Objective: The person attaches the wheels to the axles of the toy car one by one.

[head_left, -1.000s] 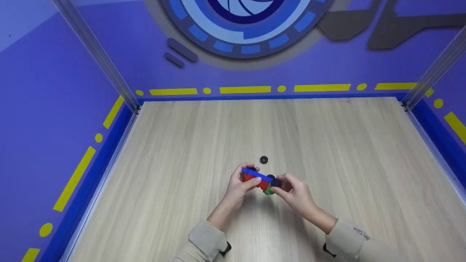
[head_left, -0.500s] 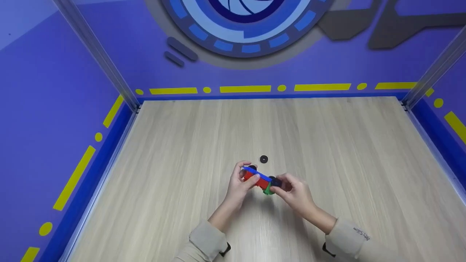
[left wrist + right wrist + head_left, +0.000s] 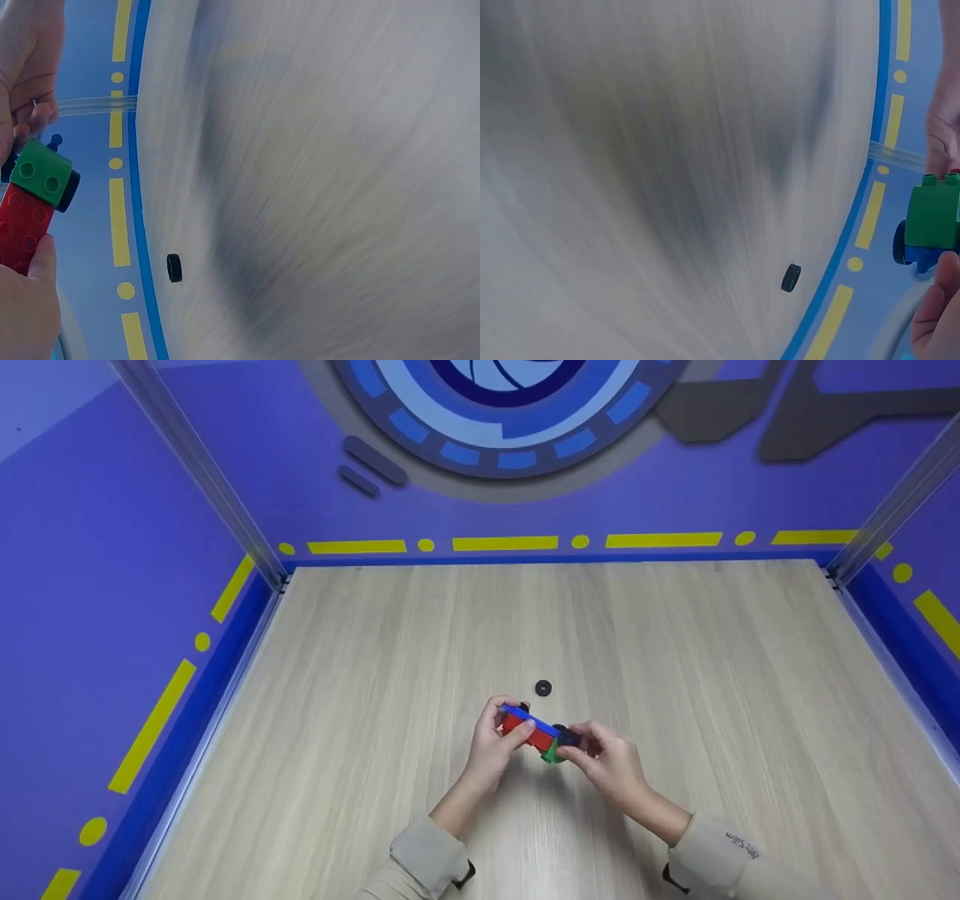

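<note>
A toy car of studded blocks is raised above the table between both hands. It has a red block (image 3: 536, 737), a green block (image 3: 41, 171) at one end, a blue base (image 3: 531, 719) and black wheels (image 3: 900, 242). My left hand (image 3: 491, 746) grips the red block and blue base, with the thumb across the red side. At the green end, my right hand (image 3: 615, 761) pinches a black wheel (image 3: 568, 736) between thumb and fingers. Whether that wheel is fully seated cannot be told. Fingers hide part of the far end.
A loose black wheel (image 3: 543, 688) lies on the wooden table (image 3: 420, 645) just beyond the hands. Blue-purple panels (image 3: 510, 521) with yellow markings enclose the table at the back and sides.
The left fingers and the toy car have shifted very slightly. The right hand keeps its pinch on the wheel in nearly the same place, and the loose wheel has stayed put.
</note>
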`<state>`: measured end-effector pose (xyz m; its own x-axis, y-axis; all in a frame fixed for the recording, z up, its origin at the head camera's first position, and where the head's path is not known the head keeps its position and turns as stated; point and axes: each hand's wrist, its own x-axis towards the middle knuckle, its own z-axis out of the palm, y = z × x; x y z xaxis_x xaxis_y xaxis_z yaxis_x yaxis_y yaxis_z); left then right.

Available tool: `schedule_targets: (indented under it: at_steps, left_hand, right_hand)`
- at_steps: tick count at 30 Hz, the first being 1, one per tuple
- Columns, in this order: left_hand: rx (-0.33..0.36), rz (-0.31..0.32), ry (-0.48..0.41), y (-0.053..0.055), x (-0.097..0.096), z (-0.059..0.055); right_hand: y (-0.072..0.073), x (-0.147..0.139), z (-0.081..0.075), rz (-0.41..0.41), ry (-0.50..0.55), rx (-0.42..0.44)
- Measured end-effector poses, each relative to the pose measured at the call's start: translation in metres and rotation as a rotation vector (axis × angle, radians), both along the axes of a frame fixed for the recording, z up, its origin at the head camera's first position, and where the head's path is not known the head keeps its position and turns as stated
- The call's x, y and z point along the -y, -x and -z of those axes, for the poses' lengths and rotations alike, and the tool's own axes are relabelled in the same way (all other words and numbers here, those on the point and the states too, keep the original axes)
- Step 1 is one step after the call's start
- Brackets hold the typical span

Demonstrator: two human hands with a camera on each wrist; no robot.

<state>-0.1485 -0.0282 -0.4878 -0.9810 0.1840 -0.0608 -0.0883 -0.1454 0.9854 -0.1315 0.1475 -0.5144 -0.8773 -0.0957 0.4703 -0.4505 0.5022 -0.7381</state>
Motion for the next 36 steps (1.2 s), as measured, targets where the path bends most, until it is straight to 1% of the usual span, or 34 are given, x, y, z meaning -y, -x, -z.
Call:
schedule_targets:
  at_steps: [3, 10, 13, 21, 25, 29, 33, 36]
  left_hand:
    - [-0.005, 0.001, -0.003, 0.0, 0.0, 0.0]
    - [0.021, -0.014, -0.068, 0.007, 0.0, 0.019]
    - [0.009, -0.02, -0.074, 0.008, 0.0, 0.023]
    - [-0.024, -0.033, -0.092, 0.007, 0.0, 0.021]
    - [-0.016, -0.039, -0.098, 0.007, 0.0, 0.021]
    - [0.003, -0.046, -0.102, 0.007, 0.0, 0.021]
    - [0.021, -0.05, -0.11, 0.007, 0.0, 0.022]
    - [0.009, -0.048, -0.117, 0.007, -0.001, 0.022]
  right_hand:
    - [0.0, 0.0, 0.001, 0.002, -0.007, -0.022]
    - [0.001, 0.001, 0.004, 0.005, -0.004, -0.079]
    - [0.001, 0.002, 0.003, 0.01, 0.018, -0.079]
    - [0.001, 0.005, 0.003, 0.03, 0.059, -0.079]
    - [0.002, 0.004, 0.006, 0.028, 0.077, -0.103]
    - [0.003, 0.004, 0.009, 0.012, 0.115, -0.119]
    - [0.003, 0.005, 0.012, 0.002, 0.169, -0.105]
    - [0.002, 0.005, 0.011, 0.02, 0.204, -0.04]
